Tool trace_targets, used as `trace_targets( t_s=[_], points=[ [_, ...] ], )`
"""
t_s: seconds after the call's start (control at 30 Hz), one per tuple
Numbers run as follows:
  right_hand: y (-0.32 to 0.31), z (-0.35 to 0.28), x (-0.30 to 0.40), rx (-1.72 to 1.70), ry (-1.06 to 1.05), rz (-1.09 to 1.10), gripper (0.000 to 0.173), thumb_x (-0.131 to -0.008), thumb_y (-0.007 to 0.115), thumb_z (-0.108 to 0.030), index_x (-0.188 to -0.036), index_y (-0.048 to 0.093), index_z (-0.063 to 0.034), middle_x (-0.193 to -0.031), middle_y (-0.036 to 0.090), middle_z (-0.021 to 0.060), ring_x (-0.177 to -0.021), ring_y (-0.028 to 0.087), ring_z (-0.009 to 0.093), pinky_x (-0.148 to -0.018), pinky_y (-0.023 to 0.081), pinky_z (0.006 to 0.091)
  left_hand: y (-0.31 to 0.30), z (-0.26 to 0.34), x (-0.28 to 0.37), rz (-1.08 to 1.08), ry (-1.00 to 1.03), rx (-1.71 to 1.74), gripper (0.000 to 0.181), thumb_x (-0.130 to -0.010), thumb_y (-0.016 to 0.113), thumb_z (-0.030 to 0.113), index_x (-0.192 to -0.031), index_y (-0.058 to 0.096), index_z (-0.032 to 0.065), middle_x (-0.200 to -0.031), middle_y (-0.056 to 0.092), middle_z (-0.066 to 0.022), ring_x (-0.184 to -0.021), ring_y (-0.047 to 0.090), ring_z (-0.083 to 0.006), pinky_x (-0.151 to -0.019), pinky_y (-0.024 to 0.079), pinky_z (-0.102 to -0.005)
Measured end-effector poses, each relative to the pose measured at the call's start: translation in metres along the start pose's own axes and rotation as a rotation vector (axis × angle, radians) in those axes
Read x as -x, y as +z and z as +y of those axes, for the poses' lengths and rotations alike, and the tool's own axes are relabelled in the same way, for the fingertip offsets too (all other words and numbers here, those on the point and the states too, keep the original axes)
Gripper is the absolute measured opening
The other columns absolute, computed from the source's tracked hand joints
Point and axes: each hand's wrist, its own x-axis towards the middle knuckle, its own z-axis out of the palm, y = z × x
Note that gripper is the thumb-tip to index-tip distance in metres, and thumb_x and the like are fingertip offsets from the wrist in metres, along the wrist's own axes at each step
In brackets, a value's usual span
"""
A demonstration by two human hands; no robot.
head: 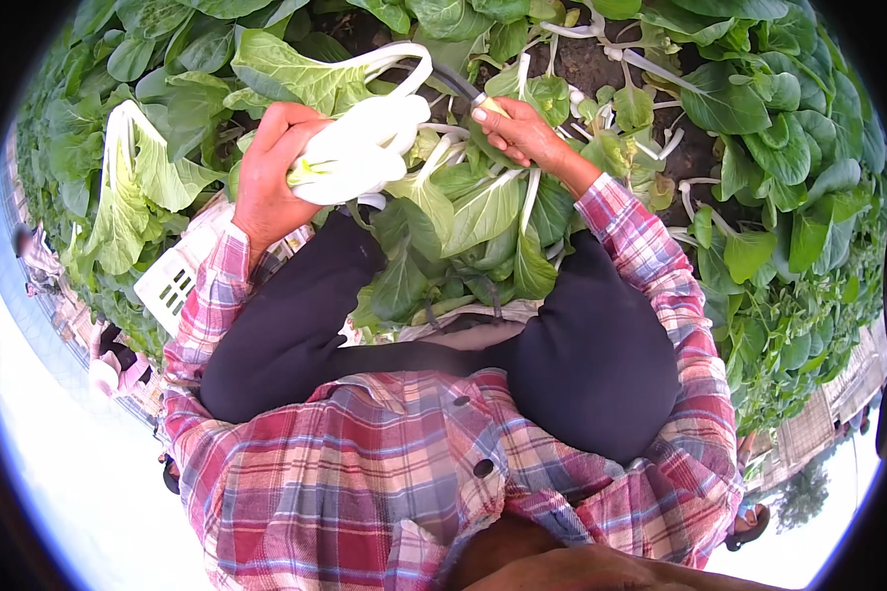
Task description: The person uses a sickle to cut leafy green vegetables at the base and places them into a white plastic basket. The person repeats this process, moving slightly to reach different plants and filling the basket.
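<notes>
My left hand (273,166) grips a head of bok choy (369,148) by its side, above my left knee. The thick white base points right, towards my other hand. A pale leaf (296,74) on a sharply bent white stalk hangs at its upper side. My right hand (521,133) is closed around the yellow handle (491,106) of a knife with a dark, curved blade (454,80). That blade reaches up and left to the bent stalk, and its tip is hard to make out there. Loose bok choy leaves (480,214) lie between my knees.
A white slatted plastic crate (168,284) stands beside my left forearm. Another bent-stalked leaf (122,192) droops near it. Growing greens (769,111) surround me, with torn leaves and stalks on dark soil (584,63). Other people (118,362) are farther off at the left.
</notes>
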Motion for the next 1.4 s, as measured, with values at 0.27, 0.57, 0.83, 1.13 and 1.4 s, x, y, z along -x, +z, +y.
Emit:
trace_targets(
  t_s=[0.27, 0.57, 0.83, 1.13, 1.4],
  points=[
    [0.012, -0.033, 0.027, 0.102, -0.53, 0.044, 0.026, -0.085, 0.078, -0.016, -0.098, 0.058, -0.0072, -0.077, 0.061, -0.0009, -0.051, 0.047, 0.002, -0.038, 0.031, 0.0191, -0.086, 0.041, 0.044, 0.065, -0.275, 0.241, 0.069, -0.074, 0.072, 0.002, -0.139, 0.046, 0.0015, -0.127, 0.057, -0.0107, -0.118, 0.054, -0.0204, -0.102, 0.043, -0.0342],
    [0.03, -0.094, 0.123, 0.158, -0.681, 0.06, 0.023, -0.081, 0.08, -0.017, -0.091, 0.062, -0.0062, -0.078, 0.061, -0.0028, -0.048, 0.044, 0.002, -0.039, 0.033, 0.0194, -0.135, 0.153, 0.055, 0.426, -0.057, 0.616, 0.065, -0.077, 0.073, 0.011, -0.135, 0.046, -0.0019, -0.132, 0.053, -0.0148, -0.122, 0.052, -0.0242, -0.103, 0.044, -0.0361],
    [0.007, -0.111, 0.23, 0.223, -0.627, -0.12, 0.03, -0.077, 0.078, -0.019, -0.067, 0.052, -0.0065, -0.06, 0.056, 0.003, -0.046, 0.048, 0.007, -0.042, 0.034, 0.0201, -0.126, 0.214, 0.088, 0.8, -0.107, 0.746, 0.058, -0.091, 0.06, 0.022, -0.138, 0.044, -0.0081, -0.127, 0.059, -0.0206, -0.109, 0.064, -0.0294, -0.093, 0.055, -0.0405],
    [0.036, -0.126, 0.259, -0.076, -1.018, 0.104, 0.032, -0.092, 0.062, -0.015, -0.12, 0.06, 0.0005, -0.117, 0.067, 0.0133, -0.06, 0.052, 0.003, -0.045, 0.04, 0.0154, -0.116, 0.277, 0.048, 0.673, 0.239, 0.913, 0.065, -0.082, 0.066, 0.007, -0.14, 0.039, -0.0067, -0.128, 0.057, -0.0214, -0.106, 0.065, -0.032, -0.093, 0.055, -0.0423],
    [0.072, -0.142, 0.228, -0.414, -0.864, -0.424, 0.051, -0.091, 0.07, -0.019, -0.133, 0.049, 0.0017, -0.095, 0.063, 0.011, -0.061, 0.056, 0.008, -0.044, 0.04, 0.0157, -0.105, 0.28, 0.04, 0.744, 0.27, 0.843, 0.067, -0.082, 0.064, 0.004, -0.141, 0.035, -0.007, -0.127, 0.056, -0.0229, -0.105, 0.065, -0.0336, -0.095, 0.054, -0.0428]
  ],
)
